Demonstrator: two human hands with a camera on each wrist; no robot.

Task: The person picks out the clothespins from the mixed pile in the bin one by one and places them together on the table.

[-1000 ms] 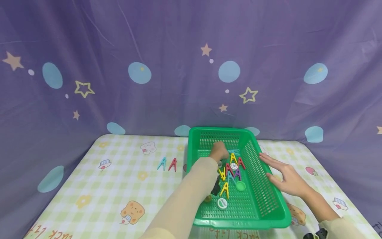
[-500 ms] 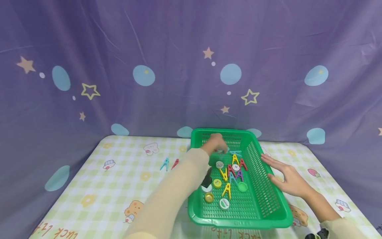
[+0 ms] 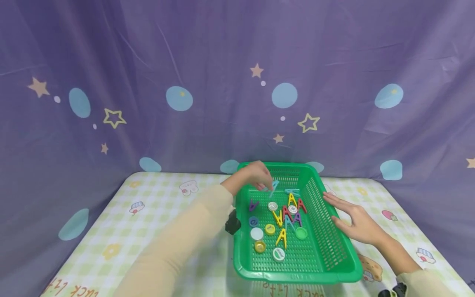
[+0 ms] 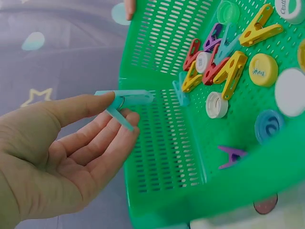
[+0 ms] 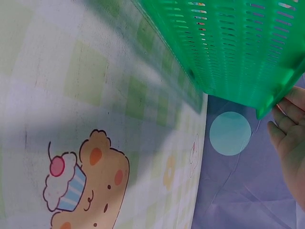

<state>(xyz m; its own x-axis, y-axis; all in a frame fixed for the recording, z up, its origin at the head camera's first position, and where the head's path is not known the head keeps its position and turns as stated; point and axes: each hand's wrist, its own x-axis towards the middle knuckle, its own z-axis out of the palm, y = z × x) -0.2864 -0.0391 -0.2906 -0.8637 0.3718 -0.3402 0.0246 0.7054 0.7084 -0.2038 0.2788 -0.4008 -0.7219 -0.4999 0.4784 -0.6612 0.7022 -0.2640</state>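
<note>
My left hand [image 3: 256, 175] is over the far left part of a green plastic basket [image 3: 297, 277]. In the left wrist view its thumb and fingers pinch a light blue clothespin [image 4: 133, 97], raised off the basket floor. Below lie several clothespins, among them a purple one [image 3: 253, 205] on the left, a yellow one [image 3: 282, 238] and a red one [image 3: 302, 205]. Bottle caps are scattered among them, such as a yellow cap [image 3: 270, 229], a blue cap [image 3: 253, 221] and a green cap [image 3: 301, 233]. Against the basket's right rim rests my right hand [image 3: 354, 220], its fingers extended.
The basket stands on a table with a checked, cartoon-printed cloth [image 3: 156, 222]. Behind the table hangs a purple curtain [image 3: 222, 136] with stars and blue spots. My left sleeve [image 3: 178, 239] crosses the table left of the basket.
My left hand has come up and left from inside the basket, bringing the light blue clothespin. Its forearm now covers the two clothespins seen on the table earlier. My right hand stays at the rim.
</note>
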